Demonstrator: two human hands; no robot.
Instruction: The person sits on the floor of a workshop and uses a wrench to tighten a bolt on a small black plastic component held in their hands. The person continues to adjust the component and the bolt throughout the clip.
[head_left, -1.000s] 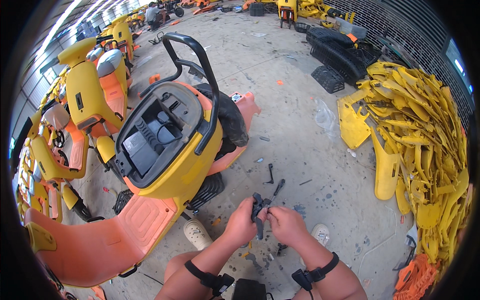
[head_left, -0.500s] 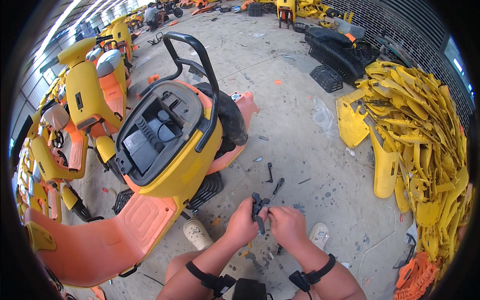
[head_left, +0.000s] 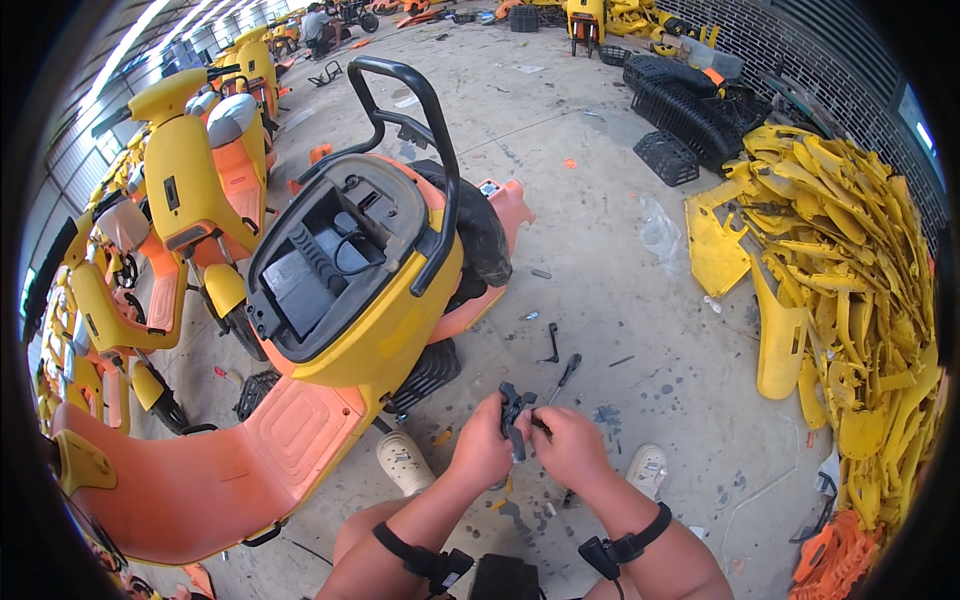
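Both hands' fingers [head_left: 500, 425] cover most of the small black part [head_left: 514, 408]; its shape is unclear. The yellow panel heap [head_left: 850, 280] is cut off by the right edge. Distant scooters [head_left: 250, 60] blur.

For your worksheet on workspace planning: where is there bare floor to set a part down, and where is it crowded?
Bare concrete floor lies between the yellow scooter and the heap of yellow panels, beyond the screwdriver. It is crowded around both hands, the left hand and right hand, with small bits and shoes.
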